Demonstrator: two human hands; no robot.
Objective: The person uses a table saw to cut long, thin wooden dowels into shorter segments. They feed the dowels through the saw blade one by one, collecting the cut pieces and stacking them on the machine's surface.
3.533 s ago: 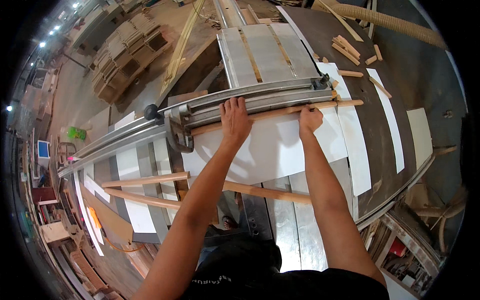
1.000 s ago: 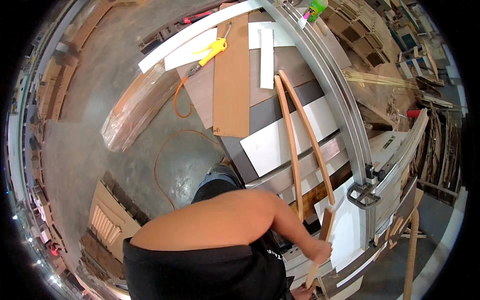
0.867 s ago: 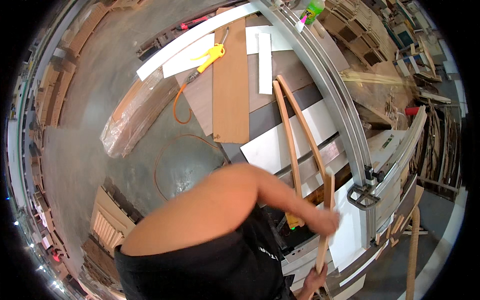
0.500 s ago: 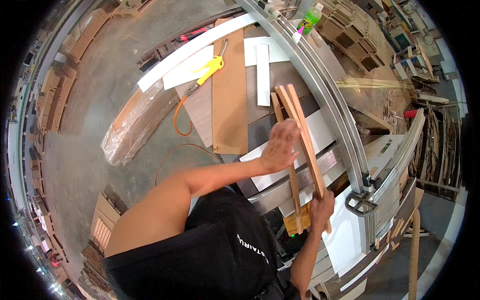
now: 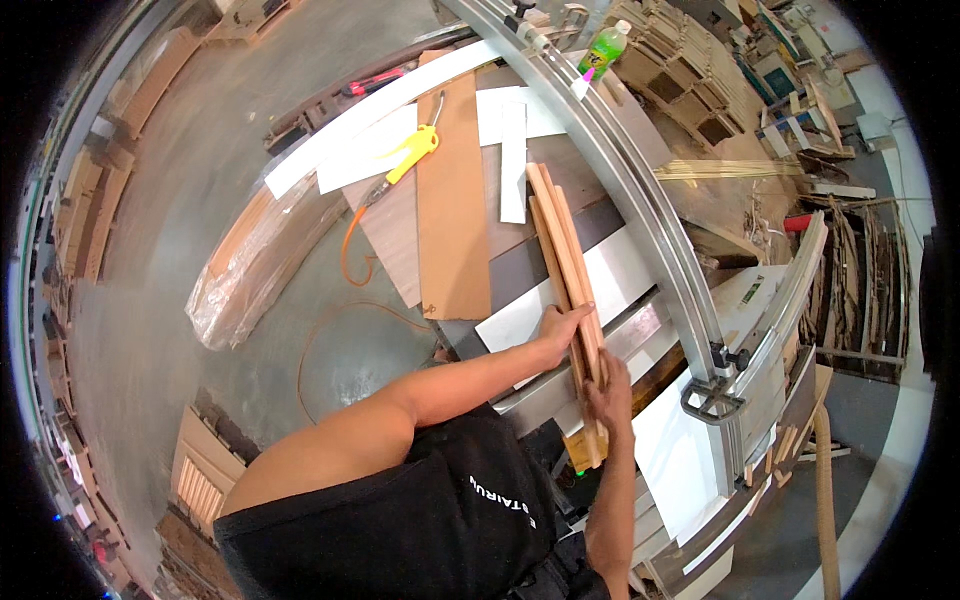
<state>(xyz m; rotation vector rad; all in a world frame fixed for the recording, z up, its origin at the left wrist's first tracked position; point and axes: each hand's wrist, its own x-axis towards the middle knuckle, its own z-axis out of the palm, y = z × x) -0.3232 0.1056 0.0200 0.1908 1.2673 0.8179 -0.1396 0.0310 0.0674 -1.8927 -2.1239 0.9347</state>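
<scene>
Several narrow wooden strips [image 5: 562,240] lie side by side in a bundle, slanting across the work surface before me. My left hand [image 5: 562,332] is closed on the bundle about midway, with the thumb across its top. Nearer to me, my right hand [image 5: 608,390] wraps round the strips from the right side. The strips' near ends reach past my right hand, over a yellowish block [image 5: 578,450]. Beneath the bundle lies a white panel [image 5: 615,270]. The fingers under the strips are partly hidden.
A long metal rail [image 5: 640,190] with a handle [image 5: 712,402] curves along the right. Left of the strips lie a brown board [image 5: 452,220], a narrow white strip [image 5: 513,165] and a yellow air blow gun [image 5: 412,153] with an orange hose. A green bottle [image 5: 604,50] stands far off.
My left hand has come down onto the strips and closed on them. The strips, which were spread apart, now lie close together. My right hand has moved slightly left with them.
</scene>
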